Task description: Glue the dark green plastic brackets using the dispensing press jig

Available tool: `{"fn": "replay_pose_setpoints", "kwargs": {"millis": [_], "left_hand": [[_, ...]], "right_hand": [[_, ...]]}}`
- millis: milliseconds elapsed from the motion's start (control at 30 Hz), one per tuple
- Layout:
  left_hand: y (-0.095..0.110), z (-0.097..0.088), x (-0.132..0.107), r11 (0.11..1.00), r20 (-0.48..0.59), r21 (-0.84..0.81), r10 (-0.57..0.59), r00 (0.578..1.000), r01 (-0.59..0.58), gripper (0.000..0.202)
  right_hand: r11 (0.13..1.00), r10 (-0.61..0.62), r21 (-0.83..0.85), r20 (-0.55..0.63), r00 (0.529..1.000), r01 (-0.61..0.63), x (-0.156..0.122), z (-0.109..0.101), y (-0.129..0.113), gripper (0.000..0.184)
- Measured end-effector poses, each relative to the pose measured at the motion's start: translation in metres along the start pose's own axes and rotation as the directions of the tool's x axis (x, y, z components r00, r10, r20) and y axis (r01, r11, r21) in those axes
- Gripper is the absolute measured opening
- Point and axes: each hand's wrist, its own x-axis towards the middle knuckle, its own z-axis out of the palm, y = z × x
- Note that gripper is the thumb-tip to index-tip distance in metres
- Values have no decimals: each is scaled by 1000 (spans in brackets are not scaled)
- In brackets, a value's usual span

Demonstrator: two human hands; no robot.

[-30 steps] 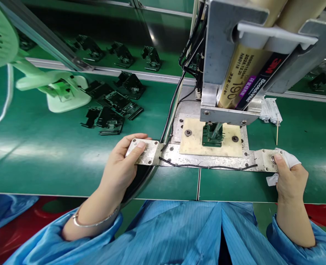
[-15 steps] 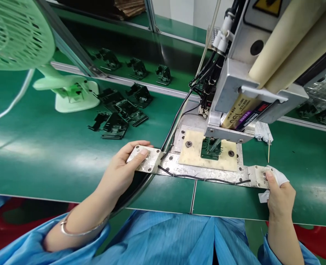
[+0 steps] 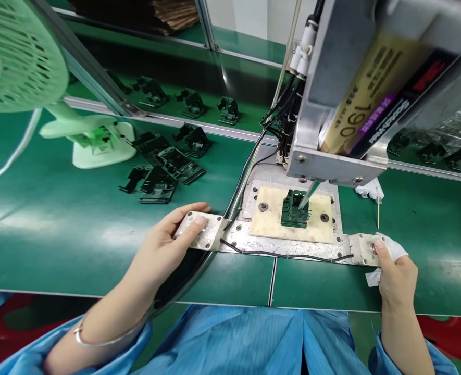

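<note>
My left hand is wrapped round the left metal button block of the dispensing machine's base, thumb lying over its top. Out to the right, my right hand has its thumb on the button of the right metal button block. A crumpled white wipe is tucked in that hand. Between my hands, a dark green plastic part sits on the cream fixture plate. The clear nozzle of a glue cartridge, carried in the metal head, reaches down to the part.
Several dark green parts lie in a group at left, beside a green clip-on fan. More parts stand on the rear strip. A thin stick and white packet lie right of the fixture. Black cables run left of it.
The dispensing head with its cartridge has come forward and its lower bracket looks larger and lower. Both hands stay on their blocks. The view has shifted slightly.
</note>
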Motion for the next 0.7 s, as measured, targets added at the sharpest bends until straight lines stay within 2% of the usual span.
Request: {"fn": "replay_pose_setpoints", "kwargs": {"millis": [67,133,233,333,400,467,533,633,700], "left_hand": [[14,-4,0,974,-25,178,150,988,-144,54],[32,-3,2,922,9,256,300,954,-292,52],[60,12,9,906,224,192,334,915,-378,67],[80,42,21,924,433,122,280,857,-364,92],[87,63,29,936,527,95,242,815,-339,96],[91,78,35,945,592,71,218,776,-319,84],[94,87,37,956,612,33,212,762,-292,65],[100,87,35,979,615,-68,193,764,-192,49],[105,84,31,989,657,-109,151,739,-104,44]], "right_hand": [[1000,10,9,1,1000,-10,-1,1,-1,67],[1000,27,11,2,1000,-27,-3,1,-4,70],[998,55,-7,-8,998,-56,-6,1,-9,72],[997,67,-33,-12,998,-67,-6,1,-10,71],[996,80,-46,-10,997,-80,-5,1,-9,72],[995,90,-36,-2,996,-90,-5,1,-7,72],[996,91,-15,14,996,-90,-5,1,-7,71],[996,85,-7,30,996,-85,-6,0,-8,70],[994,105,-29,29,994,-104,-6,0,-9,70]]}}
